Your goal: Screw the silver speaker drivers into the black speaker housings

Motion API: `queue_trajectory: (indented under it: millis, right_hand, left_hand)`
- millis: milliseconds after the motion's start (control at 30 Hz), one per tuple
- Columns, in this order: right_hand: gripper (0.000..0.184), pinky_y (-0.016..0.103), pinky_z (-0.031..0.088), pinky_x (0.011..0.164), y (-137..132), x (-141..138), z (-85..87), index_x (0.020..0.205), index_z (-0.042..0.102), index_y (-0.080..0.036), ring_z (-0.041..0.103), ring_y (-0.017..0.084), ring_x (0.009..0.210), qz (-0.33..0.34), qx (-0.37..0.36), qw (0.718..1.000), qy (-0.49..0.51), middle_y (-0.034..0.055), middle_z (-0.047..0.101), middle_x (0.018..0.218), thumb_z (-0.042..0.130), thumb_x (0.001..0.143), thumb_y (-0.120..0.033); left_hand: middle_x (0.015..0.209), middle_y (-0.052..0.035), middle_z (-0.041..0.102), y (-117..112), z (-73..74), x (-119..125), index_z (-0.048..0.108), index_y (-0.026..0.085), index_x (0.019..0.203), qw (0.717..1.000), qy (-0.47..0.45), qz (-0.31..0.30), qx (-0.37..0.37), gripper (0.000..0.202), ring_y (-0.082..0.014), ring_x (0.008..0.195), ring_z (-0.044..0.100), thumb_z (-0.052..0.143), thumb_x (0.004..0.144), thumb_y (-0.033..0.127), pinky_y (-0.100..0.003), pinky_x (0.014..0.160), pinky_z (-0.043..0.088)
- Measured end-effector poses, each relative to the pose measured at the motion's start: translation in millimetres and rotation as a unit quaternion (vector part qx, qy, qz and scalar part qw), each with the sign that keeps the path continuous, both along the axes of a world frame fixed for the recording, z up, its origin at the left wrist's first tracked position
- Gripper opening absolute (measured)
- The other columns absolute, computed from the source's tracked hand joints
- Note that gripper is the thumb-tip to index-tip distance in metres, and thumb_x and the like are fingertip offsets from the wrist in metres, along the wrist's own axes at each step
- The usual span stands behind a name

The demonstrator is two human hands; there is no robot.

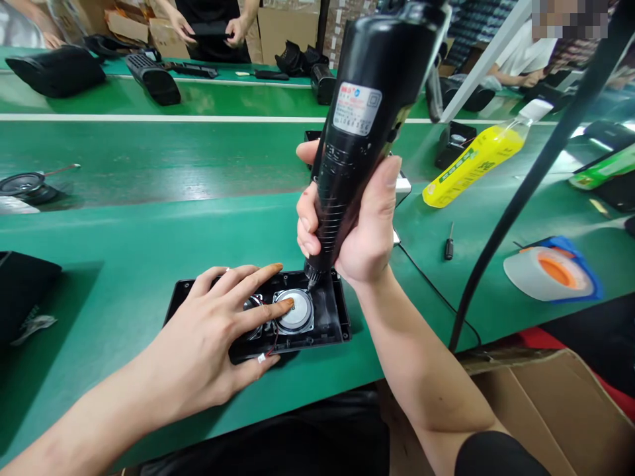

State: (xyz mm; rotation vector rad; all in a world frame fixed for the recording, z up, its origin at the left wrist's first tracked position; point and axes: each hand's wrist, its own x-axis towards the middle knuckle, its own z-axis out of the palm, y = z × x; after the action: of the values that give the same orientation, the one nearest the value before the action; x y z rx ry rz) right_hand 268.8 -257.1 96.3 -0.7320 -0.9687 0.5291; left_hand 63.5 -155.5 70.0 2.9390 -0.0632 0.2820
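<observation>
My right hand [370,231] is wrapped round a black electric screwdriver [342,158], which points down with a white label on its body. Its tip meets the upper right corner of a round silver speaker driver [299,318]. That driver sits in a black plastic housing [325,330] lying on the green bench. Fingers spread, my left hand [218,330] lies over the housing's left part, one fingertip on the driver's silver back. Under those fingers a second driver [253,304] is partly hidden. A small white connector [262,357] on thin wires rests near my left thumb.
A yellow drink bottle [473,162] lies at the right, near a small screwdriver [449,244] and a tape roll [550,272]. A black cable [526,185] crosses the right side. Another loose speaker [27,187] is at the left. Co-workers' hands [233,30] show across the bench.
</observation>
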Motion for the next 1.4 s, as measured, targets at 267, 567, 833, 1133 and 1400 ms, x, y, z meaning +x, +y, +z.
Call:
queue_trajectory:
  millis: [267, 567, 833, 1133, 1400]
  right_hand:
    - [0.058, 0.03, 0.039, 0.042, 0, -2, -1.4, 0.117, 0.065, -0.031, 0.048, 0.014, 0.043, 0.011, -0.029, 0.999, 0.009, -0.0068, 0.056, 0.062, 0.05, 0.097, -0.083]
    - [0.056, 0.027, 0.038, 0.04, -2, -9, -8.2, 0.1, 0.061, -0.028, 0.048, 0.012, 0.043, 0.053, -0.032, 0.998, -0.009, -0.0048, 0.059, 0.067, 0.058, 0.093, -0.083]
    - [0.062, 0.027, 0.038, 0.042, -5, -4, -9.4, 0.103, 0.059, -0.027, 0.047, 0.01, 0.044, 0.106, -0.063, 0.992, 0.003, -0.0074, 0.057, 0.065, 0.055, 0.091, -0.088]
    - [0.062, 0.024, 0.04, 0.042, -10, -8, -6.3, 0.107, 0.061, -0.023, 0.05, 0.01, 0.046, 0.108, -0.046, 0.993, 0.023, -0.0051, 0.058, 0.067, 0.062, 0.092, -0.083]
    - [0.053, 0.023, 0.037, 0.034, -48, 31, 62.1, 0.098, 0.073, -0.023, 0.046, 0.011, 0.037, -0.189, 0.06, 0.98, 0.021, -0.0052, 0.058, 0.056, 0.072, 0.09, -0.075]
  left_hand:
    - [0.17, -0.0051, 0.049, 2, -0.3, 0, 0.07, 0.041, 0.143, 1.0, 0.01, -0.003, 0.006, 0.051, -0.0438, 0.139, 0.058, 0.074, 0.093, 0.047, -0.066, 0.11, 0.046]
    - [0.164, -0.0122, 0.053, -2, -0.1, 2, 0.073, 0.035, 0.139, 1.0, -0.006, -0.005, 0.015, 0.05, -0.0435, 0.139, 0.056, 0.069, 0.089, 0.036, -0.066, 0.113, 0.043]
    - [0.157, -0.014, 0.058, 0, -4.7, 4, 0.075, 0.032, 0.134, 0.999, -0.034, -0.008, 0.025, 0.053, -0.0442, 0.133, 0.058, 0.07, 0.082, 0.029, -0.065, 0.111, 0.044]
    - [0.163, -0.011, 0.053, -4, -8.4, 0, 0.07, 0.037, 0.14, 0.999, -0.031, 0.022, 0.024, 0.061, -0.0419, 0.14, 0.054, 0.069, 0.08, 0.027, -0.067, 0.115, 0.04]
    - [0.182, -0.0026, 0.025, 6, -31.8, -25, 0.05, 0.042, 0.16, 0.996, -0.054, 0.015, 0.074, 0.07, -0.0427, 0.158, 0.039, 0.063, 0.092, 0.03, -0.069, 0.118, 0.039]
